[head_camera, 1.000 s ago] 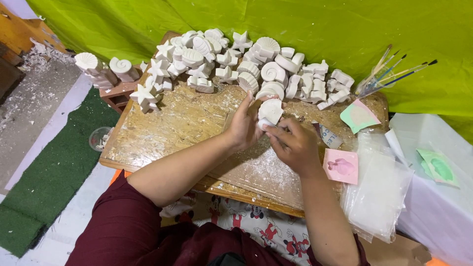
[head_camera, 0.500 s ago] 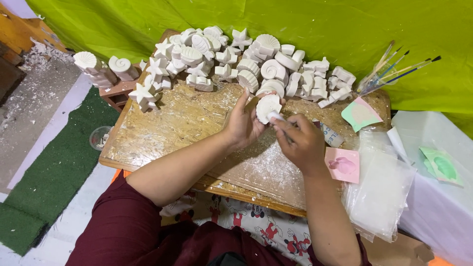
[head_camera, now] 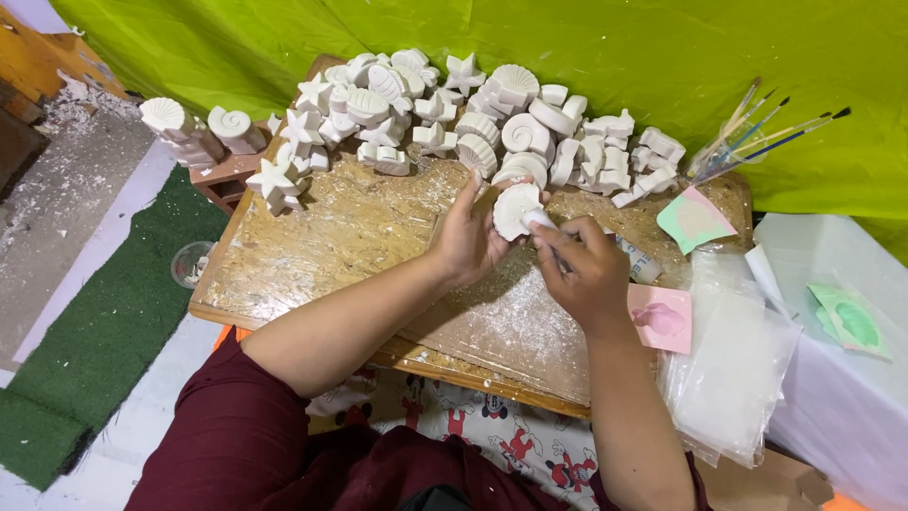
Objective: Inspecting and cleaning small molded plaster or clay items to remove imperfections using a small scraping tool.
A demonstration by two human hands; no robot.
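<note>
My left hand [head_camera: 470,238] holds a white plaster shell [head_camera: 515,209] upright above the wooden board [head_camera: 312,246]. Right beside it, my right hand [head_camera: 584,270] is closed around a small tool whose tip touches the shell's right edge; the tool is mostly hidden in the fist. White plaster dust covers the board under both hands. Behind them lies a heap of white plaster casts [head_camera: 492,114], shaped like shells and stars.
Paintbrushes [head_camera: 757,128] stand in a holder at the back right. A green mould [head_camera: 695,218], a pink mould [head_camera: 660,318] and clear plastic bags [head_camera: 733,364] lie to the right. Another green mould [head_camera: 851,322] rests on a white table. More casts [head_camera: 189,128] sit at the far left.
Both hands have stayed together over the board, shifting the shell slightly while the right hand works along its edge. Nothing else has moved.
</note>
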